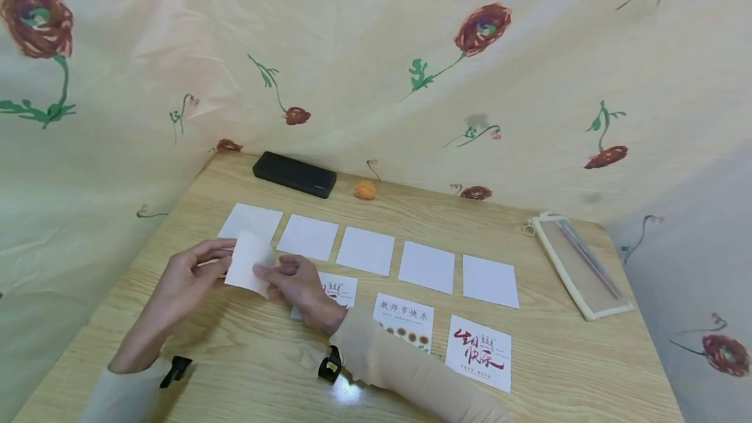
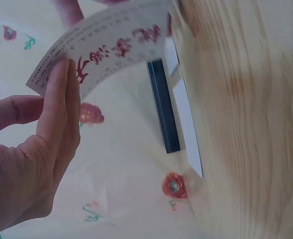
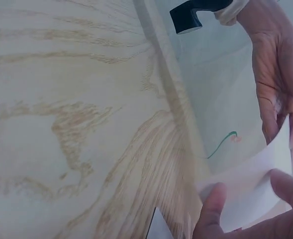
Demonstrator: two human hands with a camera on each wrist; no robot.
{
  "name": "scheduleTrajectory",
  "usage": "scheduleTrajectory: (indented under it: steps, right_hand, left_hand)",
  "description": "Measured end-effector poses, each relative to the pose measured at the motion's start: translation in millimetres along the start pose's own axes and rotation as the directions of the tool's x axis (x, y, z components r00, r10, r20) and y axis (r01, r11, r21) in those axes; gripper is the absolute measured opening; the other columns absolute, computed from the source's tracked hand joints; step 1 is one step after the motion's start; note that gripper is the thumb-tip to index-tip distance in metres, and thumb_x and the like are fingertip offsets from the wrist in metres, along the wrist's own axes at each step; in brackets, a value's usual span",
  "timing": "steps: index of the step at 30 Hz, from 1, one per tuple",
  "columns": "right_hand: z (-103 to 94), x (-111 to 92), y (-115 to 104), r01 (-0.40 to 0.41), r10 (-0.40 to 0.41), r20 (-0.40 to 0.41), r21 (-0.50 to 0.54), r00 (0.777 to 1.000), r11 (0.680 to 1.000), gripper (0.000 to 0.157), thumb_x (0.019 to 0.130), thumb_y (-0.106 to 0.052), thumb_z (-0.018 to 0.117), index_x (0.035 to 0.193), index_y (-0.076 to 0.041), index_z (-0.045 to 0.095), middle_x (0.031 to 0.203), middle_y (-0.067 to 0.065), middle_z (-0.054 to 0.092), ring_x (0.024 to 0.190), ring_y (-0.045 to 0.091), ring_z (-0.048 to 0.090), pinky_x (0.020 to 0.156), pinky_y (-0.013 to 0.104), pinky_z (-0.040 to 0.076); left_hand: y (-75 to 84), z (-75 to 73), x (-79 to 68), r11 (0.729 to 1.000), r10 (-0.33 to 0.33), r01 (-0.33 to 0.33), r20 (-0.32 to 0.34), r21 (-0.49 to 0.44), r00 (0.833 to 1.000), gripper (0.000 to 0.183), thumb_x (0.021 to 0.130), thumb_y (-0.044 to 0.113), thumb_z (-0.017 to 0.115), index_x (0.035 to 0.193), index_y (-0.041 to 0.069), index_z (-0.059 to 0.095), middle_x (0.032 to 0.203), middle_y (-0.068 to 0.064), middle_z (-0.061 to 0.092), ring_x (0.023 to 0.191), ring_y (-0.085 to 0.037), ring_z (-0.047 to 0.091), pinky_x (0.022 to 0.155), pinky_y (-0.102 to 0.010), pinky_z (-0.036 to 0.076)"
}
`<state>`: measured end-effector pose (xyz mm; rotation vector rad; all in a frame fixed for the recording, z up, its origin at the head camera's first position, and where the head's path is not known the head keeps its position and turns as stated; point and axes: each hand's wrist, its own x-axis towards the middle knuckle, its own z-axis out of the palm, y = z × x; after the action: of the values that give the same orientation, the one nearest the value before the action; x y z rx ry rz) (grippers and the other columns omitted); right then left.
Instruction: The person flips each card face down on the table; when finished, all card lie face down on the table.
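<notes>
White and gently bowed, a card (image 1: 249,265) hung between two bare hands above a wood-grain table (image 1: 258,371), near the left end of a row of five blank-faced cards (image 1: 365,250). The left hand (image 1: 190,274) pinched one edge between thumb and fingers, while the right hand (image 1: 301,287) gripped the opposite side, its thumb on the plain face. Red lettering (image 2: 122,47) showed on the card's other side in the left wrist view. Nearer the person lay three printed cards (image 1: 478,352), one partly hidden by the right hand; a black case (image 1: 294,175) and a small orange object (image 1: 365,189) sat at the back, a see-through pouch (image 1: 561,273) at right. The step in hand appeared to be the turning or checking of a single card, not yet laid down. The next move seemed to call for a lighter, flatter hold, lest the card crease, with one hand releasing first.
</notes>
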<state>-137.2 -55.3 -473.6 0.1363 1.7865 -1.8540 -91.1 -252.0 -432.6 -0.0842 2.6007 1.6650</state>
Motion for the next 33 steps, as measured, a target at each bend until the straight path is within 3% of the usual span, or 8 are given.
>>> scheduleTrajectory:
  steps: [7,11,15,20,29,33]
  right_hand:
    - [-6.6,2.5,3.4,0.018,-0.016,-0.035,0.035,0.999,0.999,0.042,0.089,-0.002,0.079,0.127,-0.002,0.062,0.105,0.004,0.063,0.077,0.012,0.061,0.066,0.02,0.057]
    - [-11.2,3.7,4.3,0.057,-0.057,-0.022,-0.001,0.998,0.998,0.036,0.089,0.001,0.077,0.121,-0.001,0.06,0.098,0.004,0.064,0.074,0.012,0.061,0.066,0.02,0.057]
    - [-16.0,5.9,2.2,0.099,-0.103,-0.026,-0.114,0.994,0.989,0.029,0.09,-0.001,0.078,0.114,-0.003,0.061,0.092,0.002,0.065,0.072,0.01,0.061,0.067,0.02,0.056]
    - [-22.2,9.3,-0.3,0.115,-0.124,-0.021,-0.244,0.992,0.963,0.023,0.09,-0.002,0.079,0.107,-0.004,0.064,0.091,0.005,0.071,0.073,0.01,0.069,0.071,0.019,0.058]
    - [-26.2,11.0,-1.5,0.09,-0.085,0.04,-0.164,0.996,0.982,0.021,0.091,0.005,0.074,0.11,0.005,0.066,0.095,0.018,0.077,0.077,0.019,0.078,0.072,0.024,0.064]
    - [-27.0,10.7,-3.9,0.06,-0.052,0.047,-0.182,0.998,0.981,0.023,0.092,0.001,0.074,0.113,0.005,0.068,0.098,0.019,0.078,0.084,0.026,0.08,0.076,0.026,0.064]
  left_hand:
    - [-12.5,-15.4,0.4,0.991,-0.104,0.105,-0.02,0.08,0.994,0.049,0.108,0.032,0.057,0.151,0.008,0.054,0.14,-0.021,0.06,0.096,0.015,0.062,0.08,-0.023,0.062]
    - [-17.9,-21.7,1.5,0.982,-0.162,0.161,-0.005,0.103,0.987,0.052,0.107,0.036,0.059,0.151,0.009,0.055,0.134,-0.017,0.06,0.092,0.01,0.063,0.078,-0.024,0.061]
    - [-22.3,-23.2,4.6,0.981,-0.146,0.145,0.0,0.131,0.989,0.047,0.106,0.031,0.062,0.145,0.003,0.06,0.122,-0.015,0.064,0.084,0.001,0.065,0.071,-0.026,0.059]
    - [-27.3,-20.0,10.5,0.97,-0.103,0.102,-0.008,0.22,0.995,0.04,0.103,0.02,0.066,0.136,-0.001,0.066,0.113,-0.018,0.07,0.079,-0.003,0.065,0.065,-0.025,0.055]
    - [-30.8,-16.6,19.8,0.931,-0.096,0.087,0.007,0.355,0.995,0.039,0.097,0.013,0.07,0.131,-0.006,0.068,0.109,-0.023,0.073,0.093,-0.03,0.072,0.063,-0.027,0.054]
    - [-33.3,-15.4,21.9,0.918,-0.104,0.084,0.03,0.388,0.994,0.042,0.096,0.016,0.071,0.13,-0.008,0.067,0.108,-0.021,0.073,0.099,-0.038,0.072,0.067,-0.029,0.054]
